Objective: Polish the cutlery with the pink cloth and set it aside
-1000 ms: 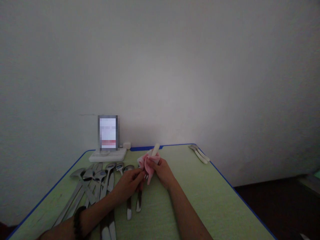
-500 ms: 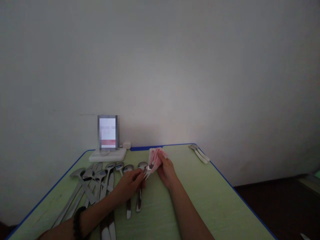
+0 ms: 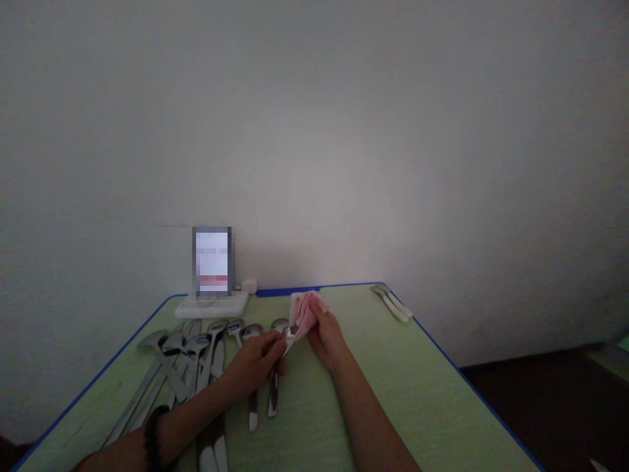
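Observation:
My left hand (image 3: 258, 359) is closed in a pinch on a metal fork (image 3: 291, 332), of which only a small shiny part shows between the fingers and the cloth. My right hand (image 3: 327, 334) grips a folded pink and white cloth (image 3: 304, 311), pressed around the fork. The two hands are close together above the table's middle. Under and behind my left hand lie a spoon (image 3: 280, 324) and another spoon (image 3: 252, 331), their handles toward me. The fork's handle is hidden.
Several spoons, ladles (image 3: 153, 339) and knives (image 3: 219, 357) are piled on the left of the green table (image 3: 393, 393). Two white-handled forks (image 3: 393, 307) rest at the far right edge. A lit screen (image 3: 212, 262) on a white base (image 3: 212, 307) stands by the wall.
The cloth has shifted slightly down and left over the fork, covering the tines that showed before. My left fingers are nearly in the same place.

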Tool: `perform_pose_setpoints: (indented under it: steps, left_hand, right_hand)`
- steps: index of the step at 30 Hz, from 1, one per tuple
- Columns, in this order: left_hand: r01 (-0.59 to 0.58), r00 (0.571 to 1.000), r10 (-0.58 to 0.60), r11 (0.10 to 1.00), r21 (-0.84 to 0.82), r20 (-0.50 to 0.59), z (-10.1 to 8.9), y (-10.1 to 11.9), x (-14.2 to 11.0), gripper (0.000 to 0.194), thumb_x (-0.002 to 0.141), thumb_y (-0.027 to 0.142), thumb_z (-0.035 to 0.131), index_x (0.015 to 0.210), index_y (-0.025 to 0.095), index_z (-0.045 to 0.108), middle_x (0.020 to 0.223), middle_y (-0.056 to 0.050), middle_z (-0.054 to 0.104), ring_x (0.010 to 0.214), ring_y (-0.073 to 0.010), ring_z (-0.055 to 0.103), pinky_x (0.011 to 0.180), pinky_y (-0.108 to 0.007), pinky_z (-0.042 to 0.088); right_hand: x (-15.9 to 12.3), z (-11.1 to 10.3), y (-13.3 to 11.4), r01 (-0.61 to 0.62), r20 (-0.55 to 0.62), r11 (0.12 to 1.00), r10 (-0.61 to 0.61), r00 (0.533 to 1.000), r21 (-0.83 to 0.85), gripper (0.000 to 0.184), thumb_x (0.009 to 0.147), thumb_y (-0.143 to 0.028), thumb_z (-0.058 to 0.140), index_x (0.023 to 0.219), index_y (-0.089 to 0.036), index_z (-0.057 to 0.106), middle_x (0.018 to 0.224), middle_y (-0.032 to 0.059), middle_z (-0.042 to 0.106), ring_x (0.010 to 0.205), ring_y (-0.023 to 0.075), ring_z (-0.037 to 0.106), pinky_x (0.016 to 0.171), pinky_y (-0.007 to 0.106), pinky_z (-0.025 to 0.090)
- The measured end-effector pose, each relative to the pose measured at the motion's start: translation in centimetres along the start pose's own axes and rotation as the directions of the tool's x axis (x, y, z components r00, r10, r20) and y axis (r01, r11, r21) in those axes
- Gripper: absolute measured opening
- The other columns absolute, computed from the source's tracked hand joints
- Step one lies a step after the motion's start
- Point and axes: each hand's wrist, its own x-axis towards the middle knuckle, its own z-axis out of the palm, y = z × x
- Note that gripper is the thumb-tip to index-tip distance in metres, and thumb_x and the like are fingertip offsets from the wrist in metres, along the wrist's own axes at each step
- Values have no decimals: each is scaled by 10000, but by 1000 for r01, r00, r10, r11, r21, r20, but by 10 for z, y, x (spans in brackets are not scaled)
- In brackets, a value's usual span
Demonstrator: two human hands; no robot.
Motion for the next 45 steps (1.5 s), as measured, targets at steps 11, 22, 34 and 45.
perform_pose_setpoints:
  steps: [11,22,34,45]
  left_hand:
    - [-54,992,40,992,-115,-121,-4,9,-6,422,857,462,320,602,184,508,513,24,534,461,-120,471,482,-223,363]
    - [-35,992,5,971,-237,-123,-6,6,-5,460,849,481,278,622,177,538,479,24,486,424,-122,425,433,-230,313]
    - [-35,988,12,988,-153,-151,-6,5,-1,390,855,472,333,677,184,528,534,28,542,469,-127,451,488,-230,350]
    - [-34,987,9,987,-158,-159,-7,12,-2,363,833,477,358,666,192,510,514,33,541,467,-130,467,484,-230,360]
  right_hand:
    - [3,1,-4,-10,-75,977,27,997,214,176,759,-341,605,838,-185,631,837,12,680,809,133,626,753,251,501]
    - [2,-3,-3,-15,68,995,9,998,99,217,727,-359,633,840,-177,598,804,24,668,741,150,618,616,261,496]
    - [1,2,4,118,-16,989,-120,993,-92,380,687,-507,606,824,-153,633,700,45,673,634,156,606,569,257,469]
    - [-5,6,-4,46,-48,997,-49,998,-62,291,678,-402,647,788,-135,615,641,19,640,526,120,552,509,234,464]
